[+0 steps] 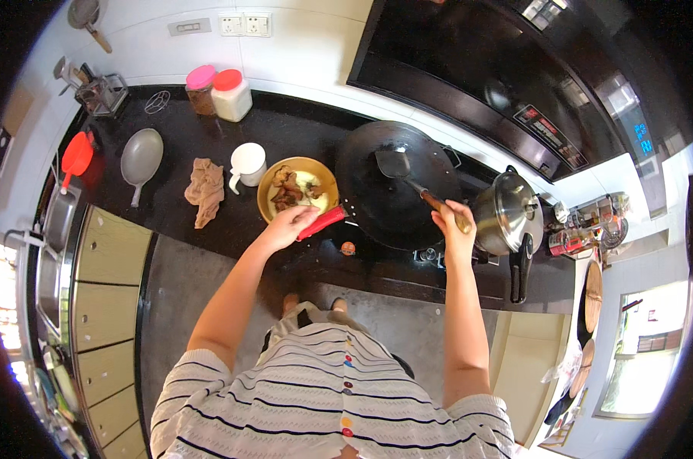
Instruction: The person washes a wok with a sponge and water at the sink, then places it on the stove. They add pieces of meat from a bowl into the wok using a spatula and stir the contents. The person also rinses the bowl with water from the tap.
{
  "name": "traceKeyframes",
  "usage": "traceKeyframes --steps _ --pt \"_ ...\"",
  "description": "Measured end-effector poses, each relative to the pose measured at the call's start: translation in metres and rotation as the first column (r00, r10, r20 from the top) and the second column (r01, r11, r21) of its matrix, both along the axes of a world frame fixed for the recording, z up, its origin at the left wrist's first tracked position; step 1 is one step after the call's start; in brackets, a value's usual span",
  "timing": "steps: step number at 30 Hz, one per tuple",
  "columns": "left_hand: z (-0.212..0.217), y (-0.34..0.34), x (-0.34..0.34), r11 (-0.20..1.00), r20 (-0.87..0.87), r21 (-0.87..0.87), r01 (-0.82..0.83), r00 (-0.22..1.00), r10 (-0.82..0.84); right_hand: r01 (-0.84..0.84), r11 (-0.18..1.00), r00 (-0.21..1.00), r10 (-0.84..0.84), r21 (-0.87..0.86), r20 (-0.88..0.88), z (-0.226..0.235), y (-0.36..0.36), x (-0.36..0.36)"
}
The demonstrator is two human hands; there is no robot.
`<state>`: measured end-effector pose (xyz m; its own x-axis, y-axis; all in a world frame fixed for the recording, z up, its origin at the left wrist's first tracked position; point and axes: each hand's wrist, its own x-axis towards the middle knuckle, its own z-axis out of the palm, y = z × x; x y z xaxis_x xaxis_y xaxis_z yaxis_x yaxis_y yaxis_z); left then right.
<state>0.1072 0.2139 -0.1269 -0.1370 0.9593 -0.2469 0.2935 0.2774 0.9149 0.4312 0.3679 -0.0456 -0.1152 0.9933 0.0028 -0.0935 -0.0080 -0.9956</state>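
Wok (377, 203) toward the countertop's (285, 126) back edge, left hand (284, 227) gripping its red handle (323, 222), right hand (455, 229) wrapped around a wooden-handled spatula (414, 185), blade (393, 163) inside the wok, golden bowl (330, 182) just beside.

Left hand (287, 225) masking near edge of gold bowl (261, 191), part of red handle (322, 222) too! Dark pieces (289, 188) inside, kind unclear. Right hand (455, 226) covering middle of spatula handle (431, 200). Small orange thing (348, 249), too tiny to tell. Strainer (84, 12) sliced by top edge, striped shirt (323, 382) by bottom.
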Motion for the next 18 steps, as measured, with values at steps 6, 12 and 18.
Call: traceKeyframes --steps 6,12,18 --pt "-0.136 -0.040 -0.046 0.777 -0.082 0.052 -0.627 0.773 0.629 -0.474 0.773 0.714 0.057 -0.422 -0.698 0.022 -0.064 0.002" --pt "-0.121 -0.038 -0.039 0.719 0.367 -0.446 -0.534 0.623 0.690 -0.640 0.330 0.644 -0.260 -0.694 -0.719 -0.031 -0.042 -0.006" --pt "-0.120 -0.021 -0.040 0.815 0.609 -0.408 -0.410 0.543 0.578 -0.205 0.787 0.979 0.171 -0.582 -0.112 -0.007 -0.077 -0.023"
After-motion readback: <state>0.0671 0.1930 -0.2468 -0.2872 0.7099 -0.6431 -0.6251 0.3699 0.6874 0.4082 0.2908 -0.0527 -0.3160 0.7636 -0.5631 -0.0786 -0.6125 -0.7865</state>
